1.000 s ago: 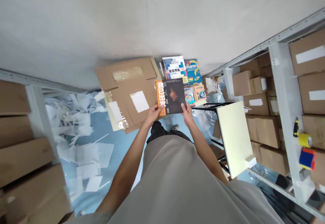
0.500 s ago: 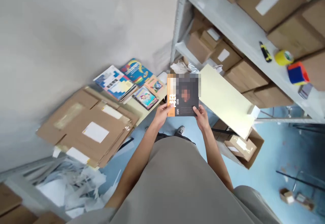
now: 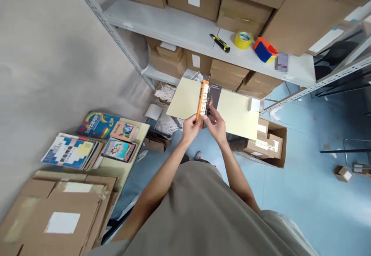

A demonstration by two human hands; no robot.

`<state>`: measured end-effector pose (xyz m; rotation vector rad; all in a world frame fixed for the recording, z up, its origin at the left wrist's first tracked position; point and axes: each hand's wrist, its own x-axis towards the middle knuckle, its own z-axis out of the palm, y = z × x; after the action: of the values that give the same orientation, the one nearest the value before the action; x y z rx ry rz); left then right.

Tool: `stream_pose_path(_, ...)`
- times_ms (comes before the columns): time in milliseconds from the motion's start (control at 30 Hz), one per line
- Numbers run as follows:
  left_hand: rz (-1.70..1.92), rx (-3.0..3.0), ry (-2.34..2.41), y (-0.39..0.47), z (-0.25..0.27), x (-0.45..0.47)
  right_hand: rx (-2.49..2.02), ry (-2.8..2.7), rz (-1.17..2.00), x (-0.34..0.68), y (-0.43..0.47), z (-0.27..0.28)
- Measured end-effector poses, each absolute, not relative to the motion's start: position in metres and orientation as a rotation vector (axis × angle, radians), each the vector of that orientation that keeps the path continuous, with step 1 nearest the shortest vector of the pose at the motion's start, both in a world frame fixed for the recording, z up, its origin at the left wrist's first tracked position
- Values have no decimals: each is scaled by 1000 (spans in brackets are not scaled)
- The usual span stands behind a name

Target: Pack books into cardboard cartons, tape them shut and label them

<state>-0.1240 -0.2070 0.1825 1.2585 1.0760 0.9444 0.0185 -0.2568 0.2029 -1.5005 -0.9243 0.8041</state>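
Observation:
A book (image 3: 215,93) with a dark cover and an orange strip is held up in front of me, turned at an angle. My left hand (image 3: 191,127) is closed on its lower left corner, by the orange edge. My right hand (image 3: 216,124) grips it from the lower right, fingers lying over the dark cover. Both thumbs come close together near the bottom edge. Behind the book stretches a pale yellow tabletop (image 3: 234,113), with a small white box (image 3: 254,105) at its right end.
A shelf (image 3: 179,24) carries cartons, a box cutter (image 3: 220,43), yellow tape (image 3: 243,39) and an orange-and-blue object (image 3: 264,50). To the left are stacked books (image 3: 72,151) and flattened cardboard (image 3: 34,225). An open carton (image 3: 282,147) stands on the floor at right.
My view has swung right, toward the shelf and the yellow tabletop. The book has turned from facing me flat to an angle, and my hands have come closer together.

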Motion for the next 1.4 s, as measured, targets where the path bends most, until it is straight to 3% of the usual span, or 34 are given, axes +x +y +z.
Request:
stream_pose_path(267, 773, 1611, 807, -176, 178, -103, -1632, -823, 653, 44, -203, 193)
stream_pose_path(433, 791, 1218, 1014, -86, 159, -131, -1450, -783, 889, 67, -180, 200)
stream_pose_path(633, 606, 919, 732, -7, 155, -152, -1326, -674, 1090, 66, -148, 219)
stream_pose_path(867, 687, 1014, 789, 38, 171, -147, -1453, -675, 877, 73, -96, 204)
stream_pose_path(967, 762, 1219, 818, 50, 182, -141, -1564, -630, 721, 68, -77, 195)
stream_pose_path(1133, 776, 1627, 876, 44, 199, -118, -1505, -722, 844, 28, -54, 197)
stream_pose_path(1233, 709, 1819, 965, 30, 205, -99, -1539, -744, 762, 15, -47, 205)
stream_pose_path(1400, 642, 1915, 768, 17, 206, -75, -1604, -722, 596, 53, -53, 210)
